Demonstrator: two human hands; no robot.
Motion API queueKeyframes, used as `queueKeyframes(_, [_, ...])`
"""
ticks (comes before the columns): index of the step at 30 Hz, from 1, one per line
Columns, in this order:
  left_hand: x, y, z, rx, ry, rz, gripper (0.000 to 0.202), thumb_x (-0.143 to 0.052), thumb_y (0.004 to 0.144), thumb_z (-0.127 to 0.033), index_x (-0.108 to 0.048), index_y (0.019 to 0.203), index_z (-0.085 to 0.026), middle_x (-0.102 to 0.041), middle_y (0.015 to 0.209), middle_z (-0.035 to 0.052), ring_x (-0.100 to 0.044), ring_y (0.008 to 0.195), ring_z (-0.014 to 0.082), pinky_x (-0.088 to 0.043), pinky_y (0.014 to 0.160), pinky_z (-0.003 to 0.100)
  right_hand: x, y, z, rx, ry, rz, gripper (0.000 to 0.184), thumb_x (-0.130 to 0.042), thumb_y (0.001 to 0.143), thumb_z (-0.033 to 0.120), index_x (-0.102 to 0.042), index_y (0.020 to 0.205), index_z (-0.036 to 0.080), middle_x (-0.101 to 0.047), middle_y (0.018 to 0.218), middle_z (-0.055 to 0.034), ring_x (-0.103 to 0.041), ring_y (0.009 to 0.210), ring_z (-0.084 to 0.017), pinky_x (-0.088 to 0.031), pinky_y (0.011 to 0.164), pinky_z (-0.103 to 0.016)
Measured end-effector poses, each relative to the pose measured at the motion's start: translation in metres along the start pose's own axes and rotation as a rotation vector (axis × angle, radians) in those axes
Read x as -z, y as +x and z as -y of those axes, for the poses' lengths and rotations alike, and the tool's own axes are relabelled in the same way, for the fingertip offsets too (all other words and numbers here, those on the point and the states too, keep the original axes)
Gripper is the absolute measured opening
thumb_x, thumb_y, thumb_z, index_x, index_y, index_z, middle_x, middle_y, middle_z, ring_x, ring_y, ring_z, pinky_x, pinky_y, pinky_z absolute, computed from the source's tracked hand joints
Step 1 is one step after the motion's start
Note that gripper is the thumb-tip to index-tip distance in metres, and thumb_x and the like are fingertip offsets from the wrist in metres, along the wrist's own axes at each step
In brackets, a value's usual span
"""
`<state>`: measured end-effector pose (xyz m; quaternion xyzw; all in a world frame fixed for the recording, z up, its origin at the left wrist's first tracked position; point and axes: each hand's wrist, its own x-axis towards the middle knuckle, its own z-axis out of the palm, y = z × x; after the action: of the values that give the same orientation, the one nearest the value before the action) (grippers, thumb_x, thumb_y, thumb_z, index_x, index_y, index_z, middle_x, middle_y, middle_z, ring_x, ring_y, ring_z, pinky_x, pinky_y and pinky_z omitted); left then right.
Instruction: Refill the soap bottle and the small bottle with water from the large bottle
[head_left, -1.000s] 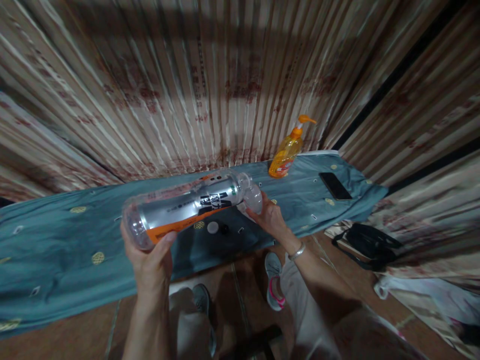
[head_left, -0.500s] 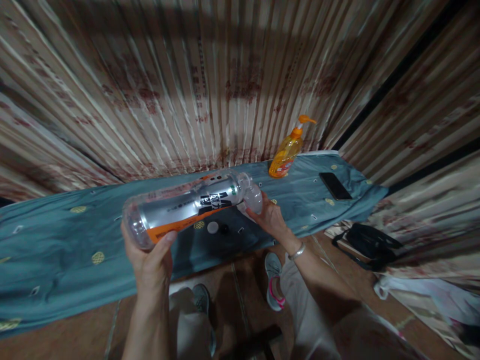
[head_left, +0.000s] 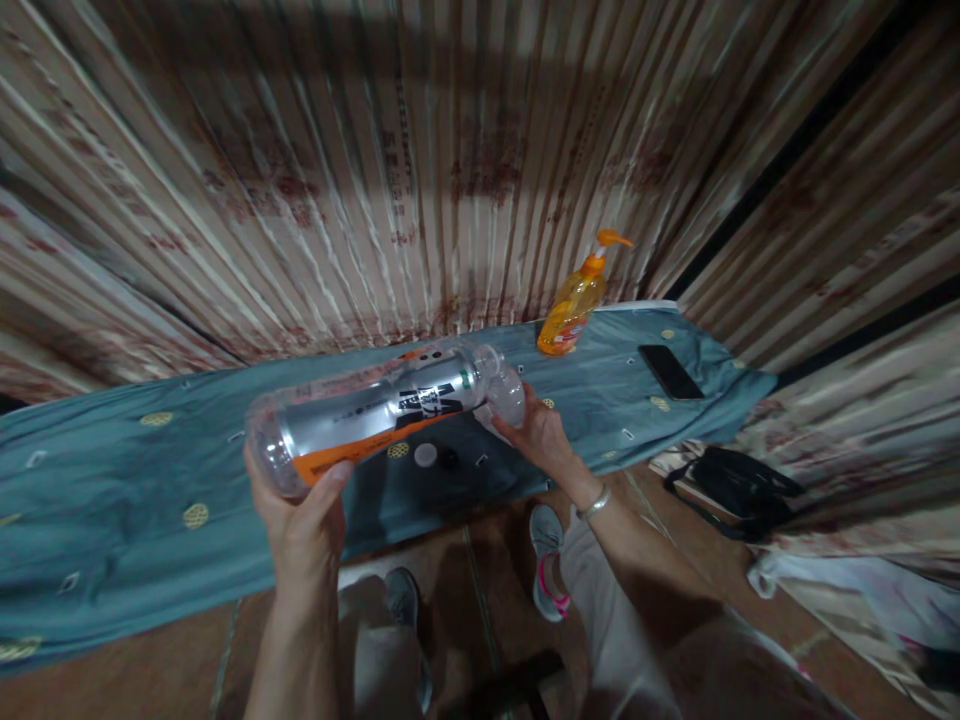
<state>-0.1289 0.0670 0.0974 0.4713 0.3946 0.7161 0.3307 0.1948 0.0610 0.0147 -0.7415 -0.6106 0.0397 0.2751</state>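
A large clear plastic bottle (head_left: 375, 415) with a silver and orange label lies almost level in the air above the table. My left hand (head_left: 300, 520) grips its base end from below. My right hand (head_left: 536, 435) holds a small clear glass (head_left: 507, 394) right at the bottle's mouth, fingers wrapped round it. A white bottle cap (head_left: 425, 454) lies on the teal cloth (head_left: 127, 490) beneath the bottle, with a small dark object beside it.
An orange pump bottle (head_left: 570, 310) stands at the back of the table by the curtain wall. A black phone (head_left: 670, 372) lies near the right end. A black bag (head_left: 739, 485) sits on the floor to the right. My feet show below the table edge.
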Motion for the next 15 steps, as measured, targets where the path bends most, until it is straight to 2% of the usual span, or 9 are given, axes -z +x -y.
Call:
queueKeyframes(4, [-0.0028,0.0004,-0.0037,0.009,-0.015,-0.003,0.087,-0.117,0.077,-0.06,-0.083,0.152,-0.033,-0.088,0.154,0.0145,-0.089,0.14,0.0439,-0.075,0.122,0.061,0.0012,0.0002,-0.0001,0.028,0.01,-0.006,0.083,-0.098,0.106,0.04,-0.069,0.181,0.02,-0.096,0.115,-0.0203,-0.093,0.101,-0.041,-0.082,0.095,-0.058])
queueKeyframes(7, [-0.0035,0.0,-0.0059,0.014,0.001,0.0,0.089,-0.116,0.077,-0.06,-0.081,0.155,-0.033,-0.087,0.155,0.0145,-0.087,0.144,0.044,-0.074,0.123,0.06,0.0021,0.0004,0.0006,0.002,-0.015,0.017,0.082,-0.098,0.106,0.041,-0.07,0.179,0.017,-0.096,0.116,-0.0213,-0.094,0.102,-0.041,-0.081,0.096,-0.056])
queueKeyframes(10, [-0.0029,0.0001,-0.0052,0.028,0.003,-0.009,0.089,-0.116,0.075,-0.059,-0.081,0.153,-0.032,-0.088,0.15,0.0137,-0.088,0.136,0.0412,-0.074,0.118,0.056,0.0024,0.0005,0.0007,-0.001,-0.024,0.015,0.08,-0.099,0.105,0.04,-0.072,0.176,0.014,-0.096,0.114,-0.0212,-0.095,0.103,-0.04,-0.081,0.097,-0.053])
queueKeyframes(15, [-0.0022,0.0009,-0.0012,0.016,-0.006,-0.005,0.09,-0.117,0.074,-0.062,-0.081,0.151,-0.033,-0.089,0.143,0.011,-0.089,0.124,0.037,-0.074,0.114,0.054,0.0028,0.0006,-0.0001,0.042,0.011,-0.007,0.086,-0.096,0.105,0.038,-0.067,0.184,0.024,-0.096,0.114,-0.0173,-0.093,0.1,-0.04,-0.082,0.093,-0.057])
